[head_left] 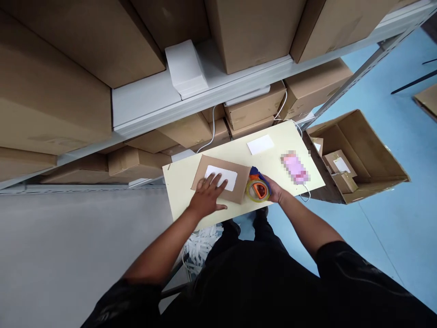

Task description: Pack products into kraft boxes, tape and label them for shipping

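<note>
A small brown cardboard box lies on the cream tabletop, with a white label on its upper face. My left hand rests on the box with spread fingers, some of them over the label. At the box's right end, my right hand grips a tape dispenser in blue and orange, loaded with a yellowish roll. The dispenser's head is close against the box edge; whether tape is stuck there I cannot tell. Part of my right hand is hidden behind the dispenser.
Behind the dispenser lie a white paper and a blurred pink device with a cable. To the right, an open carton holds several small boxes. A shelf with large cartons overhangs the table's back. Shredded paper sits below the front edge.
</note>
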The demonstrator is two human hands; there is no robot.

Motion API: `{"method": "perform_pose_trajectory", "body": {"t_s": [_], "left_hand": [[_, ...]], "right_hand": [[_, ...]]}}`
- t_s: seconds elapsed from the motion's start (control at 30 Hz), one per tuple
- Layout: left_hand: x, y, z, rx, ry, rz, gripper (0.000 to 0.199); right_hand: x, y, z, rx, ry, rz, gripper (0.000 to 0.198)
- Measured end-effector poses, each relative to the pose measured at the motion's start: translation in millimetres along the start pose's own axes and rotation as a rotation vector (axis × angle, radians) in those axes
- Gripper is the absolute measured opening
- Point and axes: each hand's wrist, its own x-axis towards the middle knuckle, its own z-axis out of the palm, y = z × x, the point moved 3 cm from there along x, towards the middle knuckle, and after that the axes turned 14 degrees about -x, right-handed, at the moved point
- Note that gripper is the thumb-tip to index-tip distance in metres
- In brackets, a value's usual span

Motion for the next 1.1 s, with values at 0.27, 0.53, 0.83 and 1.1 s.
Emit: {"method": "perform_pose_trajectory", "body": {"t_s": [0.27, 0.53, 0.83, 1.1], "left_hand": [[30, -26, 3, -0.025, 0.088, -0.012, 0.097], [27, -29, 6, -0.066, 0.097, -0.024, 0.097], [27, -25, 6, -0.043, 0.103, -0.025, 0.096], [26, -26, 3, -0.088, 0.129, 0.0, 0.096]], "right_hand": [[1, -41, -4, -0.147, 0.103, -0.001, 0.05], [-59, 115, 6, -0.11, 0.071, 0.069, 0.052], [14, 88, 61, -0.479, -0.036, 0.068, 0.037], [0, 66, 111, -1.159, 0.312, -0.177, 0.045]]}}
